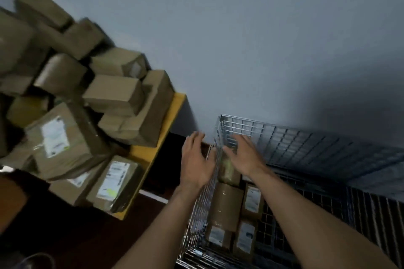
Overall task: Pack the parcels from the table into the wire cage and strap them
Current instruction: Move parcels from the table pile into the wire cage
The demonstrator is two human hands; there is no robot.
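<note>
1. Several packed parcels already lie inside the wire cage. They sit in a row against its left mesh wall, and some show white labels facing up.
2. One corner parcel stands at the cage's far left corner, directly below your right hand. Motion blur hides whether your palm touches it.
3. Your right hand is over that corner with its fingers spread and nearly straight, gripping nothing.
4. Your left hand is just outside the cage's left wall, near the top rail. Its fingers are likewise spread and loose, holding nothing, and contact with the wire cannot be told.
5. Many heaped parcels cover the yellow table to your left, piled several high. Two with white labels lie at its near edge.
6. The table stands near the cage, with a dark gap between them, and a grey wall rises behind both.
</note>
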